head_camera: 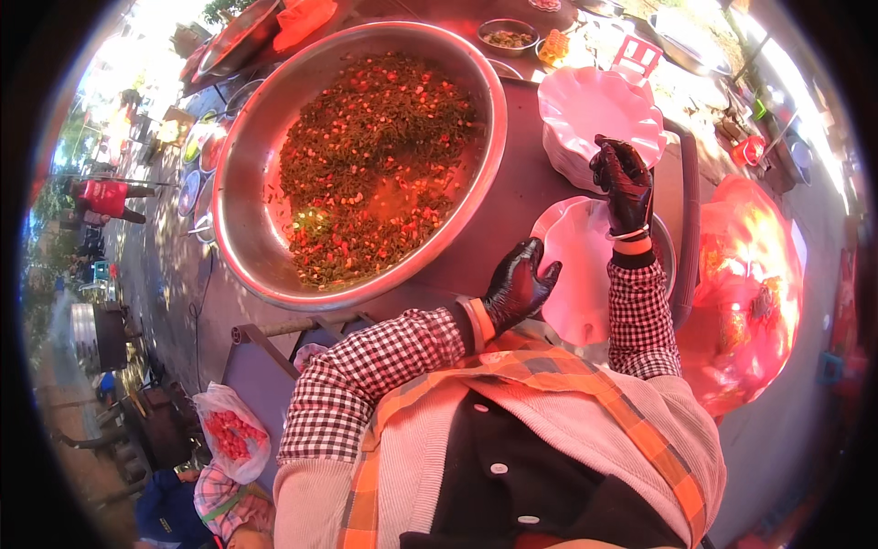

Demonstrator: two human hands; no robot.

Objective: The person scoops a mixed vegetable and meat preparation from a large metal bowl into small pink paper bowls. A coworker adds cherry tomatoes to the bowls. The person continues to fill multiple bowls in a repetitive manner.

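Black gloves cover both hands. My left hand (pixel 519 285) is at the left edge of a pale fluted plate (pixel 579 288), thumb and fingers apart; its thumb overlaps the plate in view, and contact is unclear. My right hand (pixel 623 184) has its fingers curled over the near edge of a stack of fluted plates (pixel 593 110), and nothing shows between them. A large metal basin (pixel 250 175) stands to the left. It holds a chopped dark green dish (pixel 374 123) with red and pale bits in reddish liquid. A metal bowl (pixel 664 240) is partly hidden behind the plate and right forearm.
A red plastic bag (pixel 748 302) bulges at the right, beyond the table's rail (pixel 688 226). Beyond the table is a small bowl of food (pixel 507 36). A clear bag of red items (pixel 233 436) is at lower left, beside a person (pixel 230 504). Another person (pixel 106 199) stands far left.
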